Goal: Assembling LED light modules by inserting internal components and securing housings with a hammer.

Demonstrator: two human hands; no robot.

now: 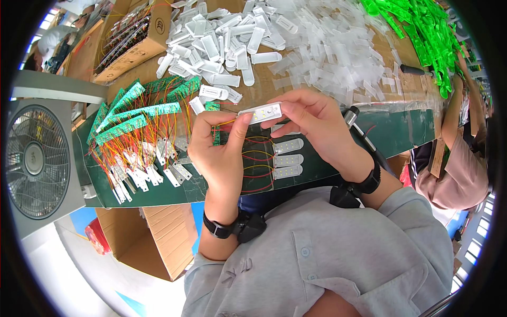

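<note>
Both my hands hold one small white lamp piece (262, 113) with a row of light dots, above the green worktop (174, 193). My left hand (217, 153) pinches its left end, where red and yellow wires (224, 124) trail out and a small green circuit board (215, 134) is partly hidden behind the fingers. My right hand (311, 124) grips its right end from above. Just below lie three more white lamp pieces (288, 158) with wires, stacked in a column.
Green circuit boards with wires and white strips (140, 137) fan out at left. A heap of white plastic shells (222, 42) and clear covers (327, 47) lies beyond. Bright green parts (422, 31), a cardboard box (132, 37), a fan (37, 158) and another person (459, 158) surround.
</note>
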